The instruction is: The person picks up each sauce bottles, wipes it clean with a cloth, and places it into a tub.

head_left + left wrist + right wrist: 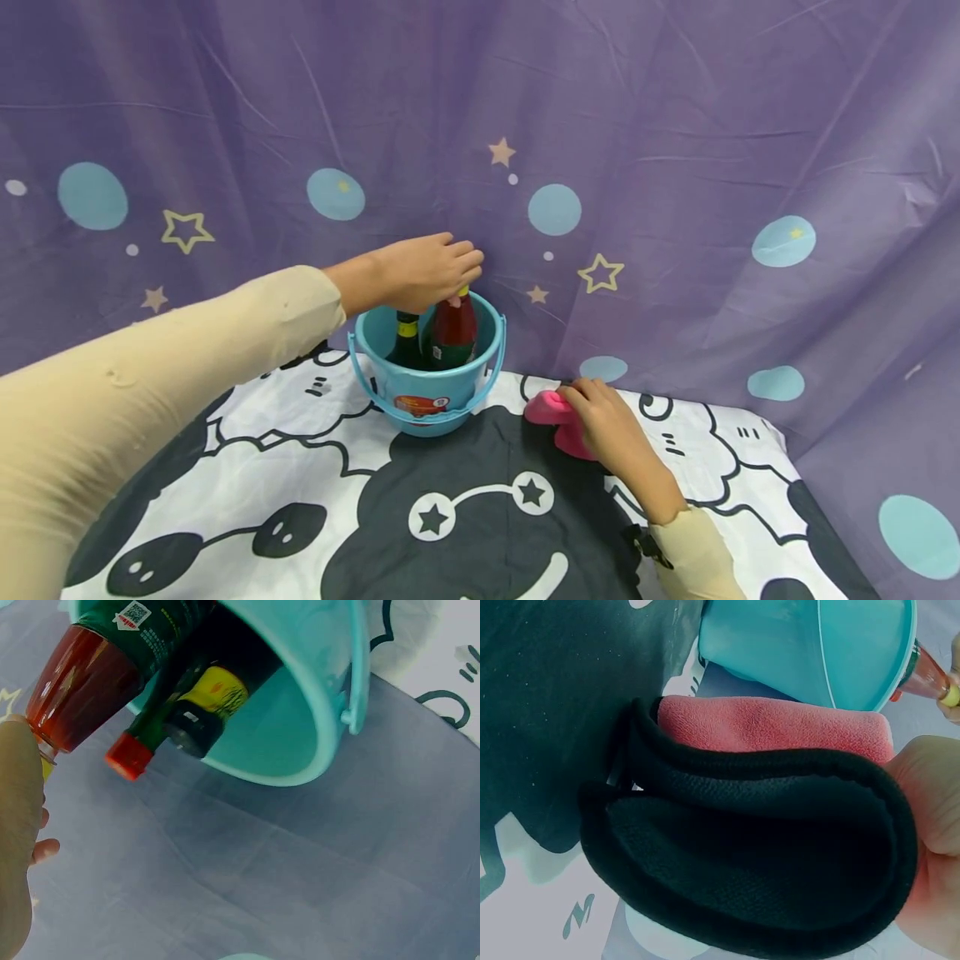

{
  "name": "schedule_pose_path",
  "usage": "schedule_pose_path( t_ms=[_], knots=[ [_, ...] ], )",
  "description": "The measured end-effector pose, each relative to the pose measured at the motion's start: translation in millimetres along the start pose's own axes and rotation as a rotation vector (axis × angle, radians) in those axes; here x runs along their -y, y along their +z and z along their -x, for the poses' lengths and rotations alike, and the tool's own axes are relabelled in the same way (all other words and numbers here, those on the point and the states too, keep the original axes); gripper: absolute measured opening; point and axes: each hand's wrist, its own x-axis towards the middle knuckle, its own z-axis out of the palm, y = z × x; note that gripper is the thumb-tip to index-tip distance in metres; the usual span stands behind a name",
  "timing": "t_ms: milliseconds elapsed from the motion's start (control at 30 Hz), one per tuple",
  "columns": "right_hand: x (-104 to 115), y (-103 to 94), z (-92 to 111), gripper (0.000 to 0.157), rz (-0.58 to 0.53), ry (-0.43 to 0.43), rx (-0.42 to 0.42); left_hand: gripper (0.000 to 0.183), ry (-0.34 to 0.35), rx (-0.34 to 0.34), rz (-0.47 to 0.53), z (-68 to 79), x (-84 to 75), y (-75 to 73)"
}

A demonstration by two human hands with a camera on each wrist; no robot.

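Observation:
A light-blue bucket holds several bottles. My left hand grips the yellow-capped top of a red sauce bottle with a green label, its lower part inside the bucket. Beside that bottle are a dark bottle with a yellow neck band and a bottle with a red cap, both leaning within the rim in the left wrist view. To the right of the bucket, my right hand grips a soft pink fleecy item. In the right wrist view a thick-edged dark loop of fabric overlaps the pink fleece.
The bucket's blue handle hangs down at its front. A black-and-white cartoon sheep cloth covers the surface. Right behind the bucket hangs a purple curtain with stars and blue dots.

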Motion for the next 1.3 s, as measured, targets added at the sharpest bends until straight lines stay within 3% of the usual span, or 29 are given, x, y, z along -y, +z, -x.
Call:
schedule_pose_path(
  t_ms=[600,933,1300],
  knots=[
    [-1,-2.0,-2,0.042,-0.009,0.016,0.030,0.052,0.109,0.104,0.021,-4.7,-13.7,25.7],
    [0,-2.5,0,0.042,-0.014,0.029,0.046,0.051,0.191,0.050,-0.021,-7.9,-22.3,40.8],
    [1,-5.0,0,0.040,-0.010,0.044,0.065,0.048,0.210,0.037,0.008,-12.9,-27.9,49.6]
  ],
)
